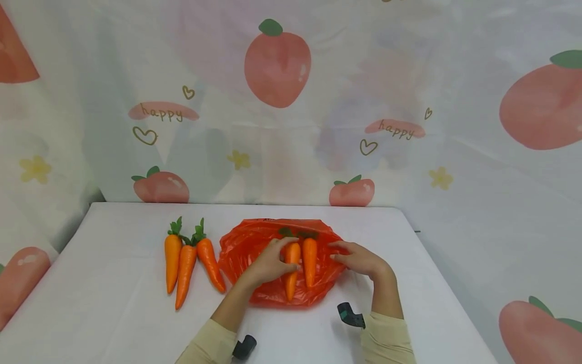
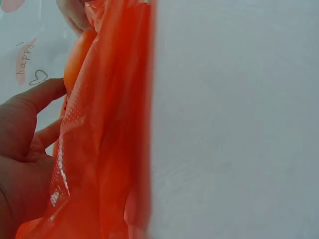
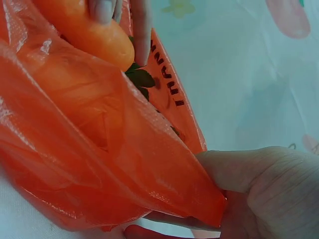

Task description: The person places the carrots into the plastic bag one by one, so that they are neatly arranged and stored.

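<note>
A red plastic bag (image 1: 238,247) lies in the middle of the white table with its mouth open. My left hand (image 1: 270,260) grips an orange carrot (image 1: 292,253) over the bag, thumb on one side and fingers on the other. To its right, a second carrot (image 1: 310,260) rests in the bag, green top toward the back. At the bag's right edge, my right hand (image 1: 361,259) pinches the plastic between thumb and fingers, as the right wrist view shows. There, the bag's film covers the lower part of the carrots. Dark lettering marks the bag's inner side.
Three more carrots lie left of the bag: one at the far left (image 1: 172,260), a middle one (image 1: 185,275) nearer the front, and another (image 1: 209,260) close to the bag. Behind the table (image 1: 123,323) hangs a fruit-patterned cloth (image 1: 277,151).
</note>
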Demonstrator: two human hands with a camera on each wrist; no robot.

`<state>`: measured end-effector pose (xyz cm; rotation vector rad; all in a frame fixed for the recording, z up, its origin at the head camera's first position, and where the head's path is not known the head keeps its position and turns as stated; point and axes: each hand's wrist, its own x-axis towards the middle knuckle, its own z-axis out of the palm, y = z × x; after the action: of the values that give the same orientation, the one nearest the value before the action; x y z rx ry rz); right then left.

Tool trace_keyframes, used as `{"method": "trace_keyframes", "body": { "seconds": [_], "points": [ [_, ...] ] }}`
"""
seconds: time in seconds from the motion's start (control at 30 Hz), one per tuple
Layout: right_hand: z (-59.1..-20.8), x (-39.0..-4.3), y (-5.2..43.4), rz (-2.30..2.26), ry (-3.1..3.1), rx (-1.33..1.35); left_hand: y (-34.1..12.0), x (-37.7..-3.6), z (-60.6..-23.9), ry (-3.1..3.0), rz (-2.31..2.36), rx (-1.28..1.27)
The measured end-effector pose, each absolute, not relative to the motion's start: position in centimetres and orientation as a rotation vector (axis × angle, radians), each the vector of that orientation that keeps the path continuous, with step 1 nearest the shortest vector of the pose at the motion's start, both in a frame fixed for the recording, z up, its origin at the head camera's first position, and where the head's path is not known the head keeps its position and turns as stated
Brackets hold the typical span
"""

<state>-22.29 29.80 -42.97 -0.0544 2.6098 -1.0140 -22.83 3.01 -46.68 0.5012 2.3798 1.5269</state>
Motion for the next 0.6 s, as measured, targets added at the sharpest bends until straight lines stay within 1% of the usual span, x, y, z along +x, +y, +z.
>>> {"method": "trace_keyframes", "body": {
  "seconds": [0.27,0.6],
  "points": [
    [-42.90,-22.13,29.80,-0.990,2.627,-0.065,3.21,-22.74,-46.84,2.340,1.499,0.457],
    [-42.94,-22.33,29.77,-0.980,2.610,-0.082,2.35,-22.36,-46.12,2.268,1.444,0.493]
  ]
}}
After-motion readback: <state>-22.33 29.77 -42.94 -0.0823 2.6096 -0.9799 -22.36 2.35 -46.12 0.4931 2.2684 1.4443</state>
